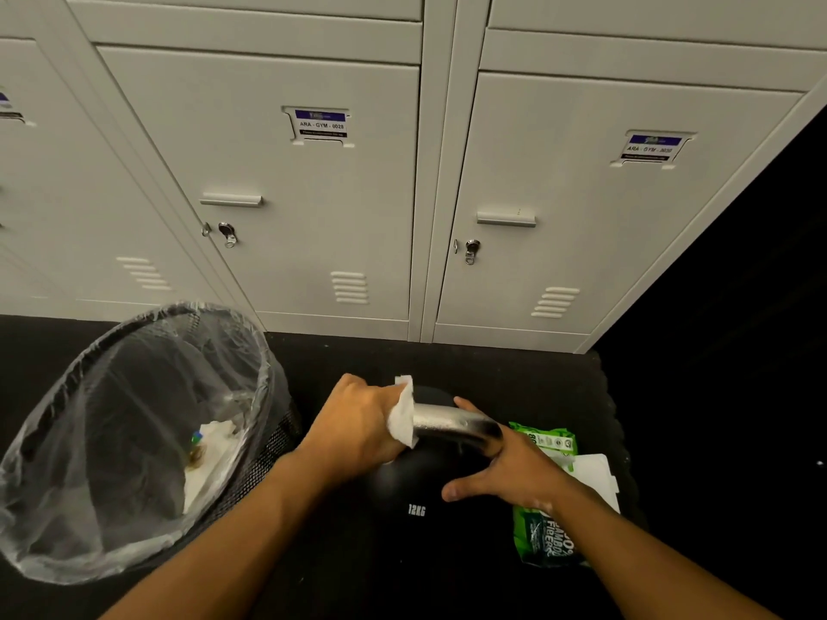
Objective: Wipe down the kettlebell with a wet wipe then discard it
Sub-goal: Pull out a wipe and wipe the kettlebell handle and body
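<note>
A black kettlebell (414, 490) marked 12KG stands on the dark floor at bottom centre, its silver handle (443, 422) on top. My left hand (358, 422) is closed around the handle's left end with a white wet wipe (402, 418) wrapped between palm and metal. My right hand (501, 463) rests on the handle's right end, fingers curled over it and thumb spread along the ball. A mesh bin (134, 440) with a clear liner stands just left of the kettlebell.
A green pack of wet wipes (543, 530) lies to the right of the kettlebell, partly under my right wrist. Grey lockers (313, 194) run along the back, close behind. Crumpled tissues lie in the bin's bottom.
</note>
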A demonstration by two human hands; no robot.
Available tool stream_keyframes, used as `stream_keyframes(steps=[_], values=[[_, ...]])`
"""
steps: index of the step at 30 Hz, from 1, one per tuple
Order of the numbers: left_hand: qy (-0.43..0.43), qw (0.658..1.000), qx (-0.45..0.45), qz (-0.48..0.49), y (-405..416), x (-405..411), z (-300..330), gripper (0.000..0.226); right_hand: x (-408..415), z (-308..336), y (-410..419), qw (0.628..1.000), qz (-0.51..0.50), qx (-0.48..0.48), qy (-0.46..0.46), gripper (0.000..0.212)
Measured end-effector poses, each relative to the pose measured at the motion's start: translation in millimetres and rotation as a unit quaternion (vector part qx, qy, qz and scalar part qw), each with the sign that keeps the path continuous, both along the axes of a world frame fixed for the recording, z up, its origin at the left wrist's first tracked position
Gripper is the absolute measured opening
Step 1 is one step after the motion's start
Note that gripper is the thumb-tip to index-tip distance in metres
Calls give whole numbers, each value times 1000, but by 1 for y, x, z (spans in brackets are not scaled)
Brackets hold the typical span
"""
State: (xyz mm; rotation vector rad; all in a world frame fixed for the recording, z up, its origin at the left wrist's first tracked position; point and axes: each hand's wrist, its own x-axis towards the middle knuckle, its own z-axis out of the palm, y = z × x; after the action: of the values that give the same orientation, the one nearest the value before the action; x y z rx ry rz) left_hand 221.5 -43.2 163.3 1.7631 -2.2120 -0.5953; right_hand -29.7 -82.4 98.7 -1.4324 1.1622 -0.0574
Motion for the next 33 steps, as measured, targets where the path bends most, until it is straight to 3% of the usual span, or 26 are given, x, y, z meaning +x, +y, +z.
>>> stream_keyframes(steps=[3,4,6,8,11,13,15,17,19,20,22,23,26,28,31,33], values=[[23,971,238,-33,-23,2,24,46,0,0,1,1000,-1,0,4,136],[18,962,270,-41,-26,3,24,48,0,-1,1,1000,-4,-1,2,136],[-1,980,198,-34,-19,2,18,40,0,-3,1,1000,-6,-3,-2,136],[-12,999,15,40,4,-4,-2,30,-1,-4,2,1000,-5,-1,-4,137],[19,978,-123,165,28,-27,-25,24,-2,-6,5,1000,-10,-8,-13,137],[30,967,-169,186,26,-29,-30,21,-2,-7,4,1000,-12,-10,-11,135],[11,983,-130,130,15,-17,-22,23,-2,-8,2,1000,-7,-8,-8,135],[32,999,33,26,-2,-3,-1,28,-2,-7,1,1000,-6,-4,-8,135],[53,970,239,-19,-20,2,21,38,-1,-6,0,1000,-7,0,-10,136],[43,957,285,-28,-28,1,27,43,-1,-6,0,1000,-8,-2,-11,136],[8,959,280,-38,-31,-2,25,46,-1,-7,0,1000,-6,-8,-8,137],[-13,972,233,-33,-24,-5,20,45,-1,-7,0,1000,-4,-8,-3,137],[-63,997,-36,35,7,-17,-3,45,-1,-7,2,1000,-4,-11,0,137],[-68,990,-116,52,15,-22,-16,48,0,-6,2,1000,-7,-15,0,137],[-45,997,-52,20,5,-20,-3,40,-1,-7,1,1000,-6,-14,3,138],[-45,995,82,-26,-11,-15,12,38,-1,-7,1,1000,-6,-6,-3,138]])
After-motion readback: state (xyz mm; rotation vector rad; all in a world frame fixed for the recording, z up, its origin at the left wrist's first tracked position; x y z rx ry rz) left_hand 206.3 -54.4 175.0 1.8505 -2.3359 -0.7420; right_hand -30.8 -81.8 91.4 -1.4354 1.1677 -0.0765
